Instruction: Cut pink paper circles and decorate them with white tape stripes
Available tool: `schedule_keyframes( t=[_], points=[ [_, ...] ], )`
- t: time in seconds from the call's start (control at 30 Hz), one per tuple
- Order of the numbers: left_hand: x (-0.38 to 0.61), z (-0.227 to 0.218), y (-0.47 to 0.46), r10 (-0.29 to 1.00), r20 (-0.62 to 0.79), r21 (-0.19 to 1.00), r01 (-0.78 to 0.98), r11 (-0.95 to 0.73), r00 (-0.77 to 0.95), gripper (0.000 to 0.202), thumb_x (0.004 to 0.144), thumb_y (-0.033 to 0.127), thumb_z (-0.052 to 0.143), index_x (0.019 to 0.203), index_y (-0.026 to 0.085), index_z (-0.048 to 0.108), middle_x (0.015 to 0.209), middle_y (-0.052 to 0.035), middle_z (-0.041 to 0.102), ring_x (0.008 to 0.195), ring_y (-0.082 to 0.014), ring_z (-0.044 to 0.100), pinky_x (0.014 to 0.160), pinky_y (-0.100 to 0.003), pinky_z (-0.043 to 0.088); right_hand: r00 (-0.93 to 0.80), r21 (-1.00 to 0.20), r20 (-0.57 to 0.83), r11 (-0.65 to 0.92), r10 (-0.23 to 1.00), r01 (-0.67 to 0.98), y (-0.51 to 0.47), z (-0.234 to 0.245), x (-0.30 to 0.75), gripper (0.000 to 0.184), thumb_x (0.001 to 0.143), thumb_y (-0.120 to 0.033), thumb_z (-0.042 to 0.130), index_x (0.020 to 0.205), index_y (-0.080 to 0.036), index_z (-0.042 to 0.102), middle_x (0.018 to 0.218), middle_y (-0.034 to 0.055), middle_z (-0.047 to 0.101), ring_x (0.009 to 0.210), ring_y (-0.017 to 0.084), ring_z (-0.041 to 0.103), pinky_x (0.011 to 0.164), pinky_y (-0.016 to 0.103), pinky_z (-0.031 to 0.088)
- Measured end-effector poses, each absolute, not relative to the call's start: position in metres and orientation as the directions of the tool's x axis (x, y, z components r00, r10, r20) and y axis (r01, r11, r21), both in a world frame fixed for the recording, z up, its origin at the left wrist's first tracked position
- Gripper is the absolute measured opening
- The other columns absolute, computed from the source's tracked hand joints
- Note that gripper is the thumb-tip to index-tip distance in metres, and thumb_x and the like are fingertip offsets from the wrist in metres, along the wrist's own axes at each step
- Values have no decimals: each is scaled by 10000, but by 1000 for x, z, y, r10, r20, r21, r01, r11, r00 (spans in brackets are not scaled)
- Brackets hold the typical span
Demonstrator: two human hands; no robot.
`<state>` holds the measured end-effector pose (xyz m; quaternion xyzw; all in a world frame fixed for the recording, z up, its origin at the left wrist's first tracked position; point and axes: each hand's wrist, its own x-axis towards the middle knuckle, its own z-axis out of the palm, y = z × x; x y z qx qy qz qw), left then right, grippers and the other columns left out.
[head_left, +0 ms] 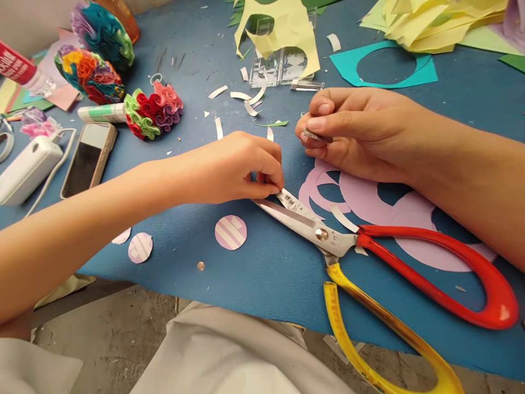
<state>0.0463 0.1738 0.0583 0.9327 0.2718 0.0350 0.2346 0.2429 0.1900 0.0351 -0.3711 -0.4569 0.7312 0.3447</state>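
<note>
My left hand (233,169) is pinched shut at the tip of the scissors' blades (295,210), fingertips pressing on something small there that I cannot make out. My right hand (356,131) is closed just to the right, thumb and fingers pinching a small thin strip (315,135). The scissors (410,262) lie on the blue mat (254,273) with a red handle and a yellow handle, blades slightly apart. Lilac paper with round holes (369,197) lies under my right hand. Two striped lilac paper discs (231,232) (140,247) rest near the front edge.
Colourful paper flower balls (152,112) (90,74) (102,33), a glue stick (100,113), a phone (88,158) and a white device (27,169) sit at left. Yellow cut paper (283,27), a clear stand (279,68), a teal ring cut-out (383,65) and paper scraps lie beyond.
</note>
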Motion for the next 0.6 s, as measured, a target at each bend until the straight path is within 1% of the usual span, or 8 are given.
schedule_keyframes(
  t=[0.13,0.3,0.43,0.6],
  points=[
    [47,58,174,525,-86,449,504,-738,846,191,877,259,519,843,228,704,871,-17,691,736,-121,645,690,-224,500,-480,-924,-234,-348,845,-161,189,36,243,330,881,39,462,641,-188,458,586,-54,535,538,17,528,514,108,436],
    [47,57,172,525,-51,395,500,-770,849,209,920,241,433,888,226,639,853,-21,660,732,-128,624,680,-238,482,-507,-920,-192,-335,840,-206,190,36,245,328,867,46,474,629,-181,485,572,-59,557,532,13,560,498,93,454],
    [47,54,170,517,-48,357,497,-790,855,198,928,258,406,880,224,596,840,-12,624,723,-125,608,676,-240,459,-518,-919,-171,-326,838,-224,191,33,245,315,862,48,483,643,-178,507,586,-54,578,548,15,578,500,88,464],
    [44,52,169,592,-11,319,564,-762,806,225,941,294,354,885,237,564,766,0,584,711,-130,604,645,-239,435,-512,-921,-175,-324,841,-218,191,32,245,312,874,29,484,647,-186,495,582,-53,561,558,17,567,511,91,465]
  ],
)
